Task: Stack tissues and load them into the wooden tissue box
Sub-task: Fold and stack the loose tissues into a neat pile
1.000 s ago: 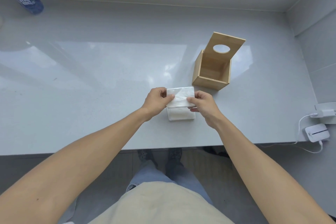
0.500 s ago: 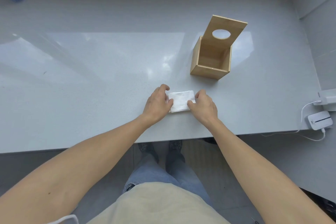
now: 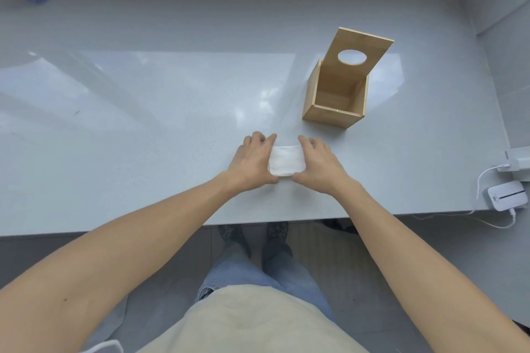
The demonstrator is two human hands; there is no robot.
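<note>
1. Currently the tissues (image 3: 286, 162) lie as a small white stack on the counter (image 3: 143, 137), near its front edge, just short of the box (image 3: 334, 97).
2. Left hand (image 3: 252, 162) presses the stack's left side; right hand (image 3: 318, 162) presses its right side. Both are curled against the stack, squeezing it between them. It is not lifted.
3. Handling, judged: very light, soft and compressible; loose sheets could slide or fan apart. Best grip looks to be on two opposite sides, thumbs over the top, pinching the full thickness.
4. Box stands toward the counter's right, well back from the front edge. Lid (image 3: 358, 51) is raised at the back, with an oval hole. Interior appears empty.
5. Loading not yet begun.
</note>
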